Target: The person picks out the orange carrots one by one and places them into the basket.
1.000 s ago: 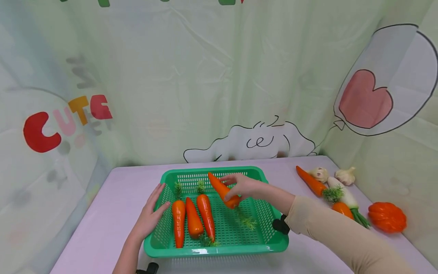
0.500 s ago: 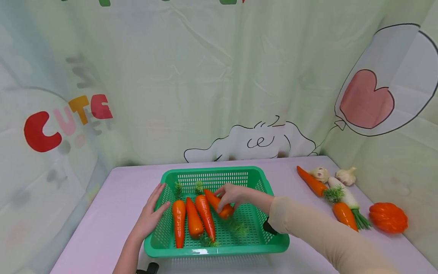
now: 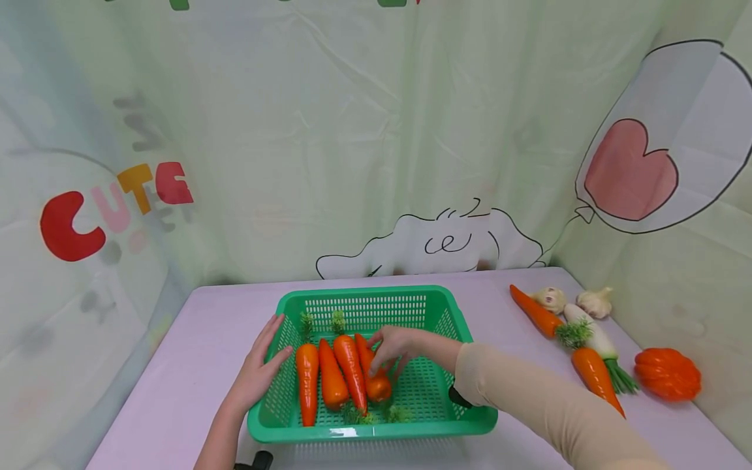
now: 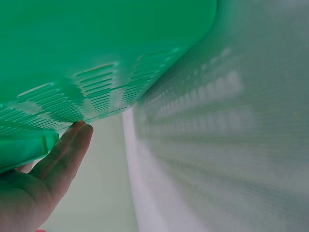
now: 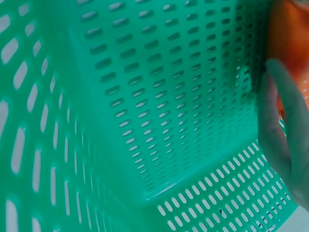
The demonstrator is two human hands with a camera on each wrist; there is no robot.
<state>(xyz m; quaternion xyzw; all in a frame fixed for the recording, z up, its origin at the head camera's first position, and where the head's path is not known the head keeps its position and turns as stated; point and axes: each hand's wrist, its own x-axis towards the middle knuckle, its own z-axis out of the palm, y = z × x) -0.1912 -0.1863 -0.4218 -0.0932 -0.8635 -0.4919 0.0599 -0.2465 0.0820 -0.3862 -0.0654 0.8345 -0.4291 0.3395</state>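
A green perforated plastic basket [image 3: 376, 431] stands on the table with several orange carrots in it. The rightmost carrot [image 3: 378, 388] lies alongside a neighbouring carrot [image 3: 350, 365], its leafy end towards me. My right hand [image 3: 395, 346] reaches inside the basket and holds that rightmost carrot with thumb and fingers, covering part of it. In the right wrist view the same carrot [image 5: 292, 36] shows only at the upper right edge. My left hand [image 3: 256, 372] rests against the basket's left side, its fingers extended along the outside, as the left wrist view also shows.
Right of the basket lie two more carrots [image 3: 593, 375], a white radish [image 3: 596, 339] with green stalks, two garlic bulbs [image 3: 595, 302] and a ribbed orange-red pumpkin [image 3: 667, 374]. A printed curtain [image 3: 264, 163] hangs behind the table [image 3: 217, 320].
My right hand has lowered the carrot to the basket floor, bringing it left and turning it alongside the others. My left hand has stayed put.
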